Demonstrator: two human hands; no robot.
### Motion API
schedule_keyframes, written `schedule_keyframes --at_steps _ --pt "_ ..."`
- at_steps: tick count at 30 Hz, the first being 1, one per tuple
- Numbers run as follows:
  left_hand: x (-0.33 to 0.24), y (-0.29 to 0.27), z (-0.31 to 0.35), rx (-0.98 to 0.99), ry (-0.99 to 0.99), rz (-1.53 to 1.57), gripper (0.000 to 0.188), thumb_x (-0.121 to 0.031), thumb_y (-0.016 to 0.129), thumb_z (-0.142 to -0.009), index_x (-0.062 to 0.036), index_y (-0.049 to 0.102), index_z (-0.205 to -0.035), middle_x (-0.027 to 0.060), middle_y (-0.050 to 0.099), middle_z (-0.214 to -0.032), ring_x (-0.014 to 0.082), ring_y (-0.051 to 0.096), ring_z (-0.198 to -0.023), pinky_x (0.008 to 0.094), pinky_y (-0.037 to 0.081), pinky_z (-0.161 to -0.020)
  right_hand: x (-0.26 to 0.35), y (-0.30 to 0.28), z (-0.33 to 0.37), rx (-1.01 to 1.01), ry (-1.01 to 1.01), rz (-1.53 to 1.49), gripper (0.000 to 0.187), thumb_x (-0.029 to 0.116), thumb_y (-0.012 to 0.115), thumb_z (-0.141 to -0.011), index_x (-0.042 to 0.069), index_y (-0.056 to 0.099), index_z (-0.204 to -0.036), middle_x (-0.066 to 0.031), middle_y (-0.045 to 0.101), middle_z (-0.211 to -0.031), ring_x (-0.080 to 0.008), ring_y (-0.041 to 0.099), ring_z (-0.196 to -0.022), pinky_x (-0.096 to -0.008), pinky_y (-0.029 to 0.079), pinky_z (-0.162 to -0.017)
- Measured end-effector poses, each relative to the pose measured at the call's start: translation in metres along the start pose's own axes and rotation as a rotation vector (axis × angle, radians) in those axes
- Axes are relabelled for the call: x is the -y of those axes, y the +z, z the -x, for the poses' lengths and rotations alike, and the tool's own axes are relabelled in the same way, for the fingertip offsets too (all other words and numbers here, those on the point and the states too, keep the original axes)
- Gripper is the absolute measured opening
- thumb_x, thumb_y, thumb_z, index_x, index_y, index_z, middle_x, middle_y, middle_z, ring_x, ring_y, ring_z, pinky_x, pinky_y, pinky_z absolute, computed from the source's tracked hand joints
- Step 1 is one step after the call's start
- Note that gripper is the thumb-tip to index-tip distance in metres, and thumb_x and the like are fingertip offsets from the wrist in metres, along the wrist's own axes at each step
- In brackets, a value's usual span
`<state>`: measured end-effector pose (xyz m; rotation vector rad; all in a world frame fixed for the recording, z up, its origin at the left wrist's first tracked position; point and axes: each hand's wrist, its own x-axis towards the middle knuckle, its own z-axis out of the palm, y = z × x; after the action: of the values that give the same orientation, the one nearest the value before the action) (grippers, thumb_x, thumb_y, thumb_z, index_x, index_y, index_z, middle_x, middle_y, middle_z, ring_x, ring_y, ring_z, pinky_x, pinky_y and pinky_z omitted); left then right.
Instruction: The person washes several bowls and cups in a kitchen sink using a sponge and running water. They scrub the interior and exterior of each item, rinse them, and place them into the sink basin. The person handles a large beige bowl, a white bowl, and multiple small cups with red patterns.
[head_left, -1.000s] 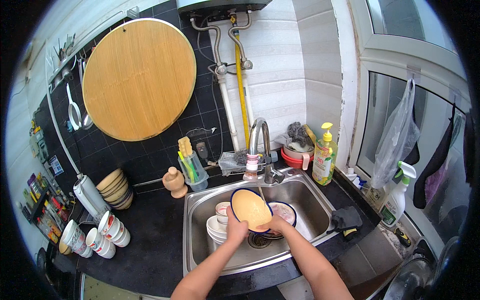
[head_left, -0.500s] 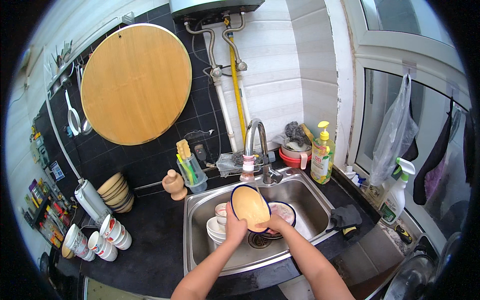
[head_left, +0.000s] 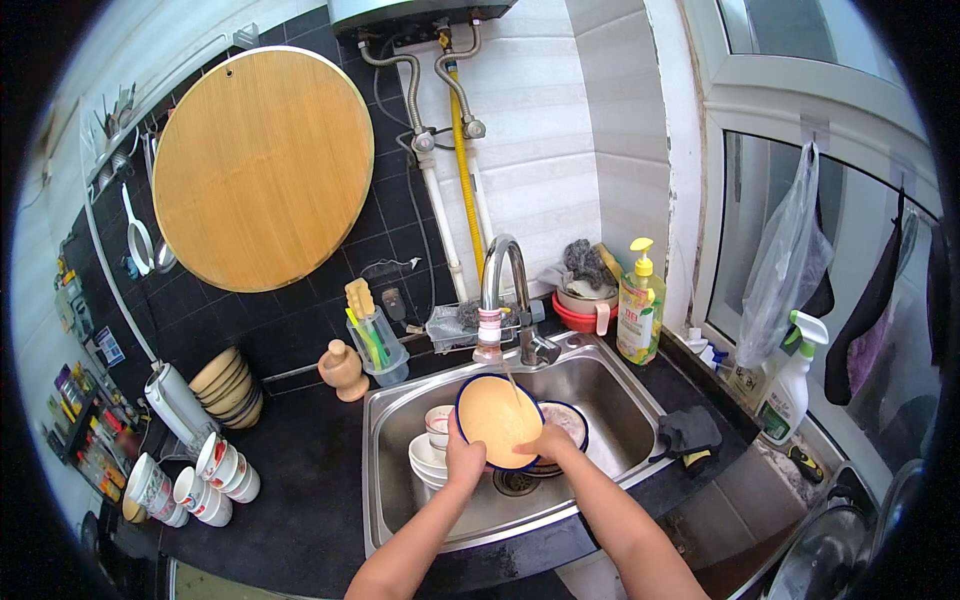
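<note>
A cream-yellow bowl (head_left: 495, 415) with a dark blue rim is held tilted over the sink (head_left: 610, 455), its inside facing me. My left hand (head_left: 466, 462) grips its lower left edge, the thumb lying over the rim. At the lower right edge my right hand (head_left: 548, 446) is closed on the rim, some of its fingers hidden. Water runs in a thin stream from the curved faucet (head_left: 508, 262) into the bowl. Behind my right hand another blue-rimmed dish (head_left: 570, 422) sits in the sink. White bowls (head_left: 428, 458) and a small cup (head_left: 437, 420) are stacked left of the held bowl.
On the left counter stand stacked paper-like cups (head_left: 215, 480) and brown bowls (head_left: 228, 388). A wooden jar (head_left: 343, 372) and utensil holder (head_left: 383, 350) are behind the sink. Right of it are a soap bottle (head_left: 638, 315), dark cloth (head_left: 688, 435) and spray bottle (head_left: 788, 390).
The view has shifted slightly. Both hands still hold the bowl under the faucet, and the right hand has moved a little along its lower right edge.
</note>
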<state>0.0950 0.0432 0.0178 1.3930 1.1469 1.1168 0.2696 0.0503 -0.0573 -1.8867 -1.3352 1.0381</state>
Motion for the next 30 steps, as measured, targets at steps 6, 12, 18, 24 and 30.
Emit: schedule_keyframes --at_steps 6,12,18,24,30 --pt "0.004 -0.020 -0.014 0.195 -0.290 0.133 0.070 0.003 0.039 -0.058 -0.0091 0.032 -0.127 0.0178 0.054 -0.103 0.0318 0.062 -0.077 0.0436 0.054 -0.044 0.018 -0.015 0.015 -0.513 -0.055 0.412 0.032 0.030 0.052 -0.082 0.002 0.061 -0.095 -0.0153 0.063 -0.082 -0.0290 0.062 -0.078 -0.0400 0.048 -0.070" --pt "0.047 -0.008 -0.022 0.316 -0.415 0.328 0.064 -0.003 0.043 -0.056 -0.0035 0.038 -0.119 0.0180 0.054 -0.096 0.0344 0.060 -0.072 0.0447 0.054 -0.046 -0.004 -0.017 0.009 -0.509 -0.345 0.745 0.044 0.017 0.042 -0.083 0.004 0.041 -0.125 -0.0178 0.053 -0.112 -0.0288 0.054 -0.100 -0.0425 0.041 -0.085" --pt "0.086 -0.007 -0.031 0.415 -0.415 0.456 0.059 -0.005 0.043 -0.056 -0.0011 0.041 -0.115 0.0167 0.053 -0.090 0.0326 0.059 -0.069 0.0482 0.053 -0.048 0.031 0.000 0.017 -0.369 -0.681 0.976 0.050 0.015 0.038 -0.085 0.014 0.030 -0.134 -0.0152 0.031 -0.136 -0.0343 0.031 -0.125 -0.0481 0.024 -0.101" --pt "0.066 -0.006 -0.022 0.358 -0.419 0.391 0.053 -0.007 0.043 -0.055 -0.0015 0.046 -0.108 0.0109 0.055 -0.083 0.0237 0.057 -0.066 0.0381 0.050 -0.048 0.060 0.017 0.018 -0.003 -0.993 0.839 0.052 0.016 0.057 -0.075 0.015 0.043 -0.125 -0.0108 0.040 -0.131 -0.0300 0.032 -0.125 -0.0492 0.025 -0.101" --pt "0.062 -0.007 -0.023 0.231 -0.245 0.367 0.053 -0.004 0.041 -0.056 -0.0013 0.050 -0.108 0.0092 0.057 -0.084 0.0193 0.057 -0.067 0.0325 0.048 -0.048 0.040 -0.032 0.010 -0.339 -0.363 0.663 0.047 0.023 0.064 -0.072 0.004 0.049 -0.113 -0.0165 0.056 -0.110 -0.0305 0.053 -0.103 -0.0369 0.042 -0.088"
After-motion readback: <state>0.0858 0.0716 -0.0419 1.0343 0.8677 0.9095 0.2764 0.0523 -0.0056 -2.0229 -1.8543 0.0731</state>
